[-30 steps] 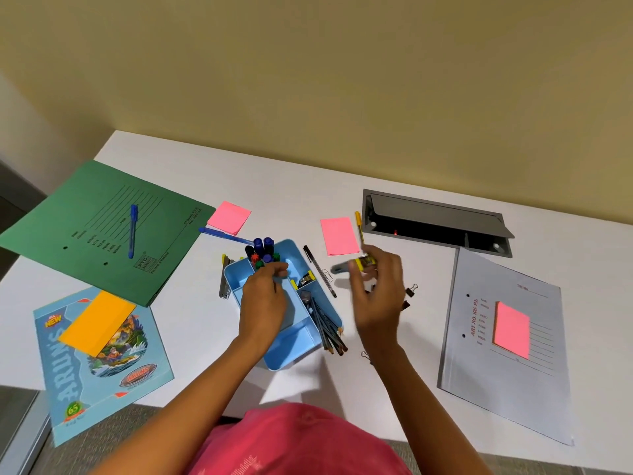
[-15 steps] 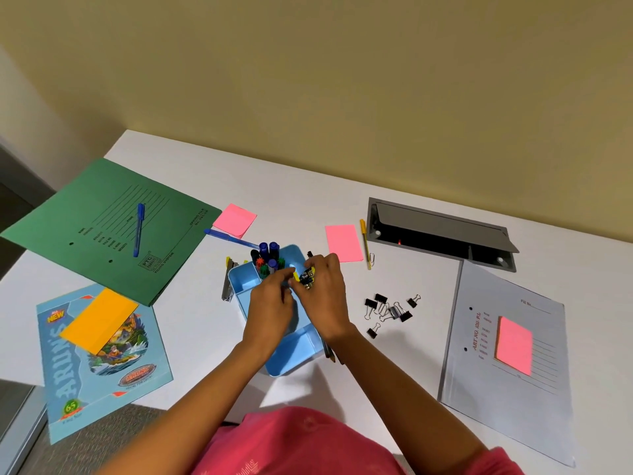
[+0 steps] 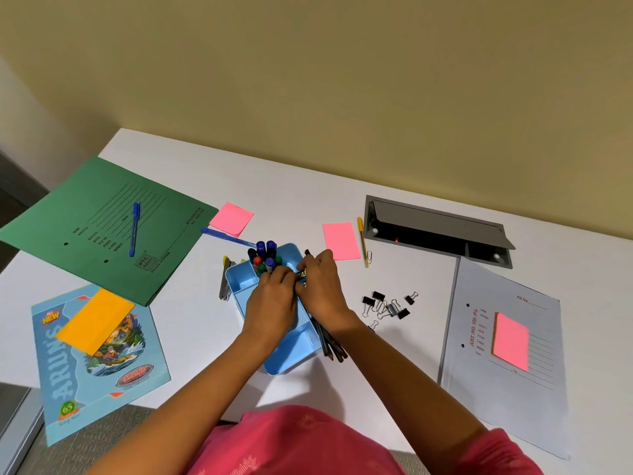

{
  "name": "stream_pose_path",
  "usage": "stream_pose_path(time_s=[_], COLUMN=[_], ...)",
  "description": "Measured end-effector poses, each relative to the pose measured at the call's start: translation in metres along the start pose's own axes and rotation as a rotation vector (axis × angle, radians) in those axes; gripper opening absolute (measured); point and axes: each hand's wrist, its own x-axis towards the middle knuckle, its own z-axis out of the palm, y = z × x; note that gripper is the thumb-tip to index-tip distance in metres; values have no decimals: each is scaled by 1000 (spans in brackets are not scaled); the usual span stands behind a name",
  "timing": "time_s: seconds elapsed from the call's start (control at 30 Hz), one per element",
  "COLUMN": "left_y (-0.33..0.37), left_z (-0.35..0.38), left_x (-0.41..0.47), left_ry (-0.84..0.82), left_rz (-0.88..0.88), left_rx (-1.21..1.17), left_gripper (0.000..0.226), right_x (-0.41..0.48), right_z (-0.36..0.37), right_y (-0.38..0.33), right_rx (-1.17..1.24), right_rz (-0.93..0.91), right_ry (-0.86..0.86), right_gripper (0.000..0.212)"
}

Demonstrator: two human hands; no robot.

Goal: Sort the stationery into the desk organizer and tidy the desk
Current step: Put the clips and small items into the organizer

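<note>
Desk (image 3: 191, 337): organizer (image 3: 291, 361) lies near-far; right hand (image 3: 322, 289) fingers pinch small item (image 3: 301, 274); left hand (image 3: 272, 299) unclear.

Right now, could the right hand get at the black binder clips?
Probably yes. The binder clips lie on bare desk just right of the right hand, with nothing between them. But that hand seems to pinch a small yellow item over the blue organizer, so it must drop that first.
</note>
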Motion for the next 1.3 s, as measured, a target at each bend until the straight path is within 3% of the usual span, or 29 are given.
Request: stream_pose_path(time_s=[0.1,0.2,0.4,0.57,0.7,0.8,0.9,1.0,1.1,1.2,1.3], left_y=[0,0,-2,1,-3,-15,-46,-86,-102,-103,-106], left_z=[0,-1,1,-6,-23,-36,-34,-18,1,10,16], left_x=[1,0,-2,-5,-18,-27,-21,-13,-11,-6,-3], left_ry=[19,33,44,63,183,418,634,481,262,186,147], left_rz=[21,23,19,23,-18,-185,-554,-783,-645,-518,-527], left_rx=[4,5,-3,-91,-259,-492,-536,-477,-339,-234,-206], left_gripper=[34,41,43,37,27,23,21,18,24,25,29], right_x=[5,15,34,48,44,36,28,22,18,17,17], right_z=[-8,-22,-35,-25,-19,-11,-1,5,6,4,4], right_y=[4,17,62,82,73,59,53,49,47,48,49], right_rx=[152,237,184,151,229,349,356,383,414,420,422], right_rz=[63,130,329,350,302,241,177,159,131,103,105], right_ry=[-33,38,210,166,55,-44,-71,-49,-9,9,11], right_gripper=[25,25,23,20,15,15,16,15,14,13,13])
